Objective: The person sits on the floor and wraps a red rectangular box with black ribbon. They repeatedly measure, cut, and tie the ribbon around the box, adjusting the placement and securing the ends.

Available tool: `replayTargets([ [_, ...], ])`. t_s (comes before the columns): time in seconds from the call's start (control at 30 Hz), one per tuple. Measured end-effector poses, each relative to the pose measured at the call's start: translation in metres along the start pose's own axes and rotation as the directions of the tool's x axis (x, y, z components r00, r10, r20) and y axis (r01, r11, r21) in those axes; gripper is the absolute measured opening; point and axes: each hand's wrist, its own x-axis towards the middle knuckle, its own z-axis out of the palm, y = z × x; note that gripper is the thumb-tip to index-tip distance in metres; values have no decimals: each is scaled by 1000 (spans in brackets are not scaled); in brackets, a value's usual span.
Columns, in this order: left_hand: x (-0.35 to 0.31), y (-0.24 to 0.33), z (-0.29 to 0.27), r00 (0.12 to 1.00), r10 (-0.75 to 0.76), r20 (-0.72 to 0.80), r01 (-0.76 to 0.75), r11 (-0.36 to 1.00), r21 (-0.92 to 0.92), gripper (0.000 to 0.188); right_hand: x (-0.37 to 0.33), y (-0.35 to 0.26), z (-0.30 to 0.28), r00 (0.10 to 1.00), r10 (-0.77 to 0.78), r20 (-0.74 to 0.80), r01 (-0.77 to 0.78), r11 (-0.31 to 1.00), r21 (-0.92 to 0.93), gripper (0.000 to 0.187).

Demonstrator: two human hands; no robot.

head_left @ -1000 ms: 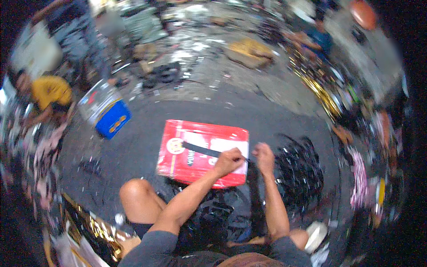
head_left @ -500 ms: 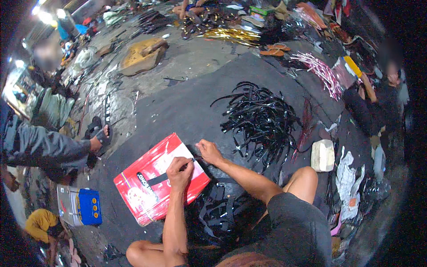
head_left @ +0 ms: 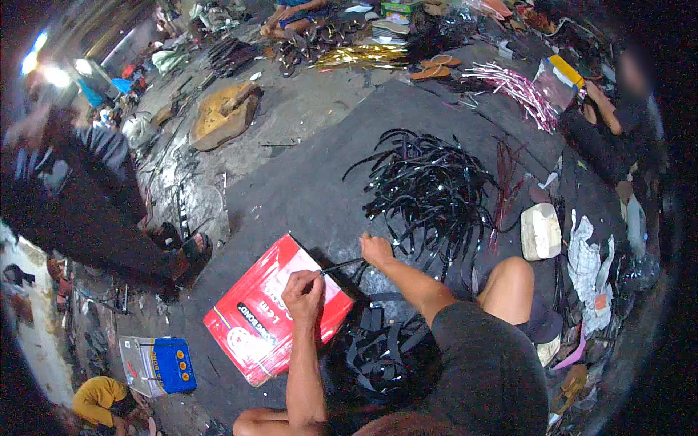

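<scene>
A thin black strip is stretched between my two hands. My left hand pinches one end above the red and white box. Gripping the other end is my right hand, a closed hand just past the box's far right corner. Beyond it lies a loose heap of glossy black strips on the dark mat. More black straps lie tangled beside the box, close to my legs.
At the left a person in dark clothes stands on the mat's edge. A white and blue container is near the lower left. To the right sit a pale block and crumpled white plastic. Pink strips lie farther back.
My right hand has moved right, away from the left, drawing the black strip out between them. The wide strip lying on the box is gone from there. The person at left has stepped nearer.
</scene>
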Motion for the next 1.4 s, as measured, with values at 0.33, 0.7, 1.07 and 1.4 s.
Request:
replayTargets([
  [0.33,-4,0,-3,1000,22,9,-23,999,40,7,4,12,2,999,-48,0,47,980,-193,23],
  [0.7,-22,-5,-17,890,345,299,-449,778,440,34,-5,45,-7,992,-94,-82,71,965,-252,21],
  [1.07,-24,32,-3,918,339,206,-397,804,444,32,-12,26,-150,922,333,196,-342,940,13,36],
  [1.4,-204,20,91,687,-470,555,-115,684,721,51,-118,-44,-243,887,-4,-461,313,739,596,20],
])
